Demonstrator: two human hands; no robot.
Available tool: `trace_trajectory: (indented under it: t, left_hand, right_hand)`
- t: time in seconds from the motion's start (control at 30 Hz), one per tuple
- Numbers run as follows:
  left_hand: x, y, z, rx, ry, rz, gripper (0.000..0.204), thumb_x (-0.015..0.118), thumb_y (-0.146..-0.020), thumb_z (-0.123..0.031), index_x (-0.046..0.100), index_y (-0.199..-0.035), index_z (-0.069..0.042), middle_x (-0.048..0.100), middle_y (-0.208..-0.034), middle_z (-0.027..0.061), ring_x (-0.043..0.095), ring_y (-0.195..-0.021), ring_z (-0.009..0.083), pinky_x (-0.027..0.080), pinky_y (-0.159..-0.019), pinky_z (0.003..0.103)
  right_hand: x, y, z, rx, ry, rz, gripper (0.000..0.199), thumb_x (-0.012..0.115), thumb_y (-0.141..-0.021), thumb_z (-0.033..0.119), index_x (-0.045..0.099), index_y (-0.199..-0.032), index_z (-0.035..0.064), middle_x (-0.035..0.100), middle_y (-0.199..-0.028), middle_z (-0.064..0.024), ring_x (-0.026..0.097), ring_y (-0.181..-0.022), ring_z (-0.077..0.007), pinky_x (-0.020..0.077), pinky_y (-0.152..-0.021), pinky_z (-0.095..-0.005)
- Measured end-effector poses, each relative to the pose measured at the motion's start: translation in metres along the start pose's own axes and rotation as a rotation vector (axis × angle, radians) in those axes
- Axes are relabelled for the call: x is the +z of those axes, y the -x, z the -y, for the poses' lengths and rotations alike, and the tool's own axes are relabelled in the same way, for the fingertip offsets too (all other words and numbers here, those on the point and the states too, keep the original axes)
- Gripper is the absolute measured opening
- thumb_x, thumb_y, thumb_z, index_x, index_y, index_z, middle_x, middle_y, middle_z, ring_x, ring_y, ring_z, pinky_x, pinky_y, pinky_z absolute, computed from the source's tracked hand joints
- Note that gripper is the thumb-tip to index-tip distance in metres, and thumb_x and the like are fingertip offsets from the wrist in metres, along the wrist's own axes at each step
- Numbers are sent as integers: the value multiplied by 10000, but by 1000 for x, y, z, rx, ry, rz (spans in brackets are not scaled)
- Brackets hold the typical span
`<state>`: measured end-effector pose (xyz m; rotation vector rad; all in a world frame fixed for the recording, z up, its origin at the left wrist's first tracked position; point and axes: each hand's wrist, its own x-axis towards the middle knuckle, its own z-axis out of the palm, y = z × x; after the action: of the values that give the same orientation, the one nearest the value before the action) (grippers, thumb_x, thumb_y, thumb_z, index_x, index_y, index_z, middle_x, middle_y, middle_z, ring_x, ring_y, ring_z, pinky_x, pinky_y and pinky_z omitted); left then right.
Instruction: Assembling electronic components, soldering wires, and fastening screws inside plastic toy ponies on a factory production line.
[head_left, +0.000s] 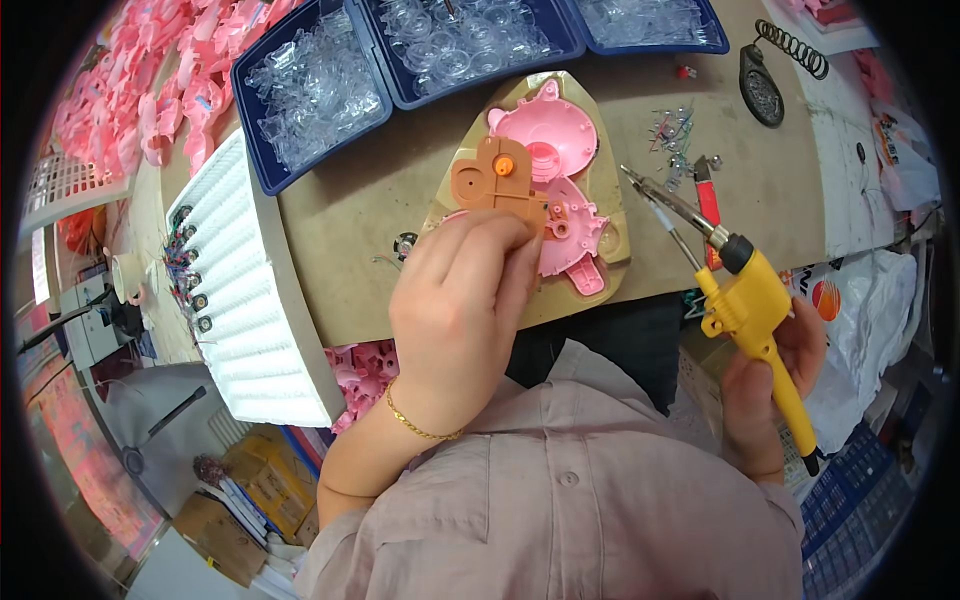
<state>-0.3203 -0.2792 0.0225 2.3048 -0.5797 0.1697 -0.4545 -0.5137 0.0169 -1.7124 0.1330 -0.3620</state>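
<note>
My left hand (450, 290) is over the work, with thumb and fingertips pinched together at the lower edge of a flat brown plastic plate (508, 190). Whatever lies between those fingertips is hidden. An orange round piece (504, 166) sits on the plate. Beside and partly under it, two pink plastic shell halves, the upper one (560, 125) and the lower one (575, 250), rest in a tan shaped holder (615, 215). My right hand (775, 365) is closed around the handle of a yellow soldering gun (750, 300), its metal tip pointing up and left, apart from the shells.
Blue bins (385, 75) of clear plastic parts line the back. A white ridged tray (235, 280) holding small wired round parts stands left. Right of the holder lie a red utility knife (707, 205), loose small LEDs (672, 135) and a dark coil-spring stand (762, 88). Pink parts (130, 110) are heaped far left.
</note>
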Motion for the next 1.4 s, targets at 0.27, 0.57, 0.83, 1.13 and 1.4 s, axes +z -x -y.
trace_trajectory:
  t: [0.27, 0.57, 0.83, 1.13, 1.4]
  left_hand:
    - [9, 5, 6, -46, 69, -30, 144, 690, -745, 0, 583, -838, -22, 625, -853, 89, 587, -749, 253, 466, -690, 337]
    - [8, 2, 4, -66, 121, -20, 131, 676, -750, 5, 575, -830, -20, 630, -855, 86, 592, -754, 251, 464, -691, 335]
    - [7, 2, 4, -88, 118, -20, 122, 673, -754, -6, 579, -831, -20, 633, -854, 90, 603, -779, 262, 467, -703, 345]
    - [5, 3, 4, -93, 116, -13, 121, 675, -747, -10, 584, -825, -24, 634, -857, 94, 601, -773, 266, 470, -700, 348]
    - [10, -5, 2, -100, 106, -10, 115, 672, -752, -8, 578, -819, -19, 628, -841, 95, 598, -768, 269, 469, -695, 348]
  right_hand:
    - [7, -9, -6, -166, -153, 330, 674, 666, -859, 386, 306, -1365, 124, 441, -1326, -214, 481, -1216, -286, 417, -1002, -415]
    - [7, -21, 4, -124, -101, 505, 603, 705, -840, 272, 355, -1312, 135, 414, -1319, -297, 509, -1183, -336, 463, -955, -416]
    - [11, -31, 24, 701, -521, 456, 538, 571, -826, 121, 395, -1319, 1, 533, -1214, -220, 609, -926, -258, 489, -794, -323]
    - [15, -17, 12, 527, -354, 401, 458, 607, -869, 138, 461, -1240, -87, 594, -1102, -241, 657, -820, -278, 501, -739, -286]
    - [16, -27, -8, -279, 27, 397, 517, 701, -830, 77, 367, -1225, 72, 476, -1198, -377, 627, -925, -404, 540, -753, -394]
